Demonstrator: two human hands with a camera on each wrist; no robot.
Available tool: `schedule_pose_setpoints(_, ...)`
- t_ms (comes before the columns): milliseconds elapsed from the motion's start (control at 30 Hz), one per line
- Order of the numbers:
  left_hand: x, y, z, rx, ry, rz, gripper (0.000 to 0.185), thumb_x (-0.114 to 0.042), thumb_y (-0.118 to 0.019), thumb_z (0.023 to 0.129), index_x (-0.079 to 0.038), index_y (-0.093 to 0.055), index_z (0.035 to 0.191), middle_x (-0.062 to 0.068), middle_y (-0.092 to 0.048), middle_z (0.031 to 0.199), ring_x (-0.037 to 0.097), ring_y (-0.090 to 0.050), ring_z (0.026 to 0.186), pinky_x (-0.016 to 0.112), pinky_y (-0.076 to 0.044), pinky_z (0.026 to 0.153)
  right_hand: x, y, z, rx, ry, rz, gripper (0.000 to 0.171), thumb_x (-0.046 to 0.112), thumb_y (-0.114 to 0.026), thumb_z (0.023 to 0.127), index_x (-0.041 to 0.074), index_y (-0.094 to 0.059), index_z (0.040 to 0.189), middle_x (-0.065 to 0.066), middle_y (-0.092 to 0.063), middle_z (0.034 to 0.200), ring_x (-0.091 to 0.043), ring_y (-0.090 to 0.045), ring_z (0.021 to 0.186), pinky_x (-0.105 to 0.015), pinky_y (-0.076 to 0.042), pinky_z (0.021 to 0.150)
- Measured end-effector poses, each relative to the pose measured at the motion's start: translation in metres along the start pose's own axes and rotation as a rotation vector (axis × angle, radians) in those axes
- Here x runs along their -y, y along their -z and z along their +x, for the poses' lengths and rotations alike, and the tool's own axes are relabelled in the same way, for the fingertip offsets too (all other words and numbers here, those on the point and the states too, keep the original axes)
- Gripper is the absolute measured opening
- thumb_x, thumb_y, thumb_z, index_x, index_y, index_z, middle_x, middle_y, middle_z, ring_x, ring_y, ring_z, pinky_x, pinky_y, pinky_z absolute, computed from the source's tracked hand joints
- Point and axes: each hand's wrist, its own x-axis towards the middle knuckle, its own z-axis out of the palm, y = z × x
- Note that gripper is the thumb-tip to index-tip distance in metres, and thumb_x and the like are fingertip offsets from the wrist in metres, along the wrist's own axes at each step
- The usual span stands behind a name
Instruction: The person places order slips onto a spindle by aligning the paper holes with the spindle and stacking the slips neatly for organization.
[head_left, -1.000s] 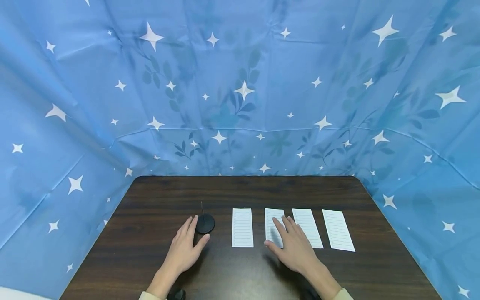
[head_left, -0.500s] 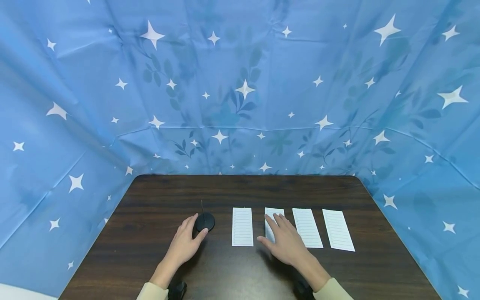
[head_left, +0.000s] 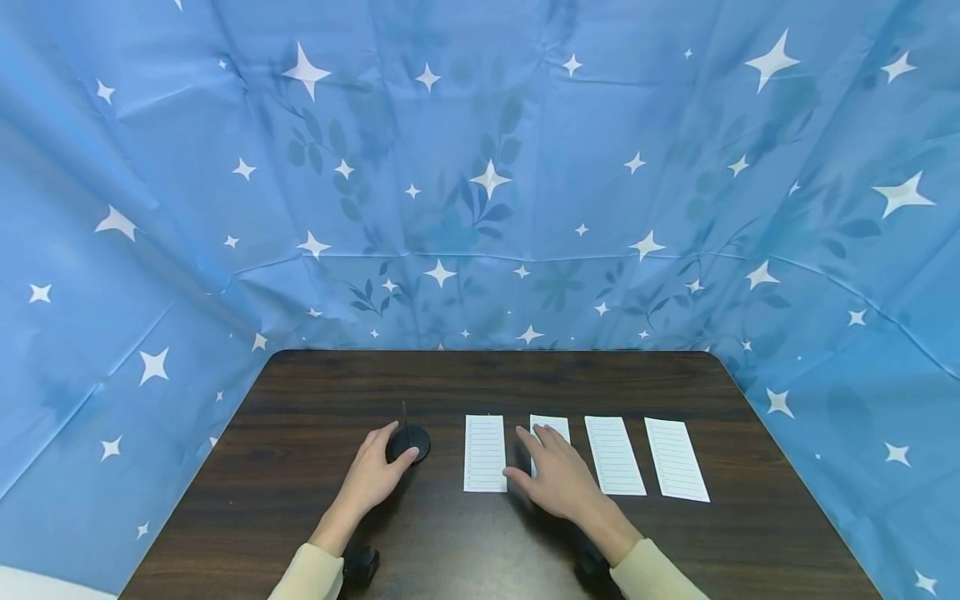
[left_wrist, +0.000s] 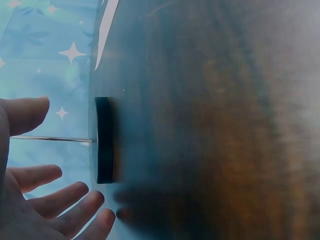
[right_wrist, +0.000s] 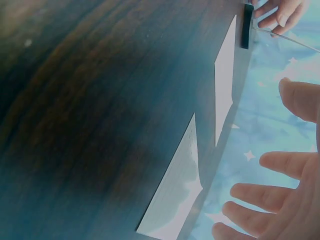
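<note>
Your left hand is relaxed and grips nothing, its thumb and fingers to either side of the thin upright spike that rises from the round black base on the desk. Your right hand is free too, fingers loosely spread over the second slip, its thumb close by the right edge of the first slip. The third slip and fourth slip lie to the right, slanted and apart.

Watch the spike first: it looks narrow enough to prick, and a palm lowered over its tip would do it. A sideways knock from your left fingers could slide or tip the base, since nothing holds it.

The slips look thin and flat — if your right fingertips press rather than catch an edge, the paper will likely skate or crease. Your thumb sits so near the first slip that a wide sweep there might shove it out of line while you handle its neighbour.
</note>
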Motion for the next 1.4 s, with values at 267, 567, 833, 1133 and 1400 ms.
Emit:
schedule_pose_setpoints(267, -0.005, 0.000, 0.005, 0.001, 0.032, -0.016, 0.069, -0.036, -0.073, 0.094, -0.002, -0.047, 0.149, 0.025, -0.050, 0.143, 0.046, -0.049, 0.131, 0.064, -0.040, 0.103, 0.005, -0.007, 0.010, 0.017, -0.001, 0.004, 0.070, 0.050, -0.065, 0.095, 0.005, -0.051, 0.147, -0.025, -0.050, 0.146, -0.043, -0.042, 0.140, -0.059, -0.035, 0.111)
schedule_pose_setpoints(567, 0.003, 0.000, 0.012, 0.021, 0.053, -0.006, 0.073, -0.032, -0.082, 0.087, 0.002, -0.051, 0.144, 0.026, -0.053, 0.139, 0.044, -0.047, 0.128, 0.062, -0.042, 0.100, 0.012, -0.009, 0.020, 0.042, 0.026, 0.008, 0.070, 0.049, -0.067, 0.095, 0.004, -0.053, 0.146, -0.025, -0.049, 0.147, -0.044, -0.041, 0.140, -0.058, -0.035, 0.111)
schedule_pose_setpoints(833, 0.016, 0.001, 0.016, 0.031, 0.079, -0.120, 0.062, -0.021, -0.084, 0.085, -0.003, -0.060, 0.138, 0.021, -0.057, 0.134, 0.037, -0.054, 0.118, 0.057, -0.045, 0.096, 0.015, -0.015, 0.027, 0.076, 0.039, -0.029, 0.070, 0.052, -0.067, 0.094, 0.005, -0.054, 0.145, -0.024, -0.050, 0.147, -0.044, -0.042, 0.140, -0.055, -0.035, 0.112)
schedule_pose_setpoints(1133, 0.023, 0.004, 0.021, 0.030, 0.121, -0.248, 0.053, -0.011, -0.084, 0.083, -0.005, -0.066, 0.132, 0.018, -0.059, 0.129, 0.033, -0.056, 0.113, 0.053, -0.045, 0.096, 0.016, -0.019, 0.032, 0.109, 0.043, -0.030, 0.073, 0.053, -0.069, 0.092, 0.005, -0.055, 0.144, -0.025, -0.047, 0.149, -0.046, -0.039, 0.141, -0.055, -0.033, 0.113)
schedule_pose_setpoints(1400, 0.023, 0.003, 0.021, 0.031, 0.124, -0.258, 0.052, -0.008, -0.083, 0.083, -0.005, -0.067, 0.131, 0.017, -0.058, 0.130, 0.032, -0.056, 0.113, 0.052, -0.046, 0.095, 0.014, -0.025, 0.034, 0.164, 0.016, -0.013, 0.077, 0.054, -0.072, 0.090, 0.005, -0.053, 0.146, -0.026, -0.045, 0.150, -0.046, -0.037, 0.142, -0.056, -0.034, 0.112)
